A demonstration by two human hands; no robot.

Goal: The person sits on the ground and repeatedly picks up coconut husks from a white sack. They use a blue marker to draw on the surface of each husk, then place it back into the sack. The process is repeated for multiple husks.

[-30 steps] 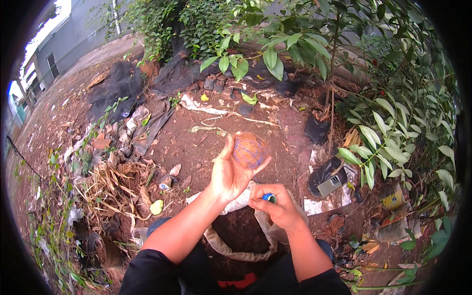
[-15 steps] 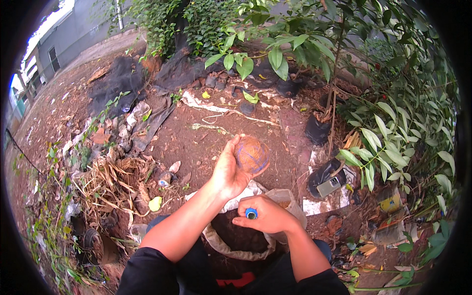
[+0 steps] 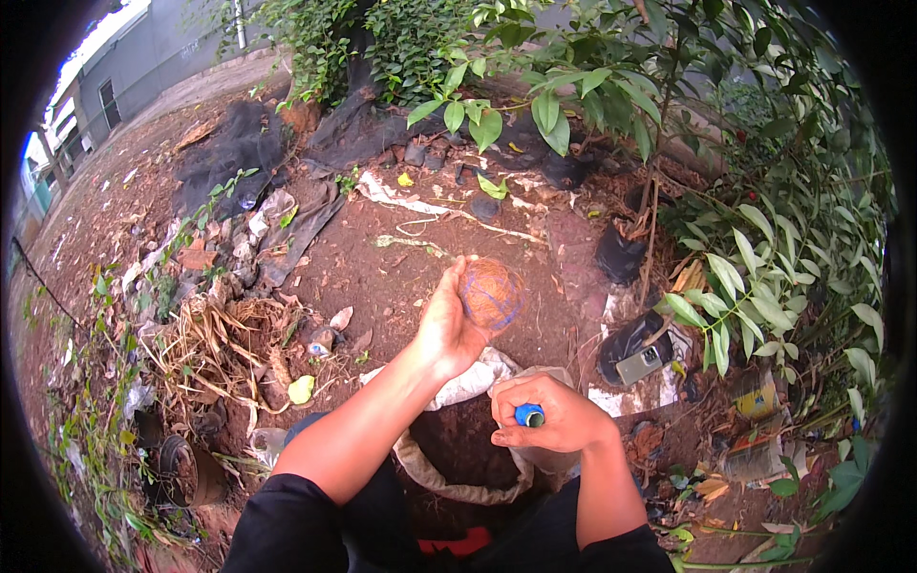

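Note:
A round ball of brown fibre [image 3: 493, 294], with blue string wound about it, rests in my left hand [image 3: 447, 329]. That hand is raised over the soil, fingers and palm cupped round the ball's left and lower side. Closer to me and to the right, my right hand [image 3: 562, 416] is closed around a blue spool of string [image 3: 529, 414], its hollow end showing. Any string running between spool and ball is too thin to make out. Below both hands, between my legs, stands an open sack [image 3: 420, 468] with dark soil inside.
A pale bag [image 3: 546, 382] stands behind my right hand. To the right, a phone [image 3: 638, 365] leans on a black plant bag [image 3: 621, 339] near leafy branches [image 3: 735, 286]. Dry stalks [image 3: 229, 344] and a tipped pot [image 3: 191, 473] lie at left.
My right hand has moved to the right with the spool, away from my left forearm. My left hand keeps the ball in nearly the same place.

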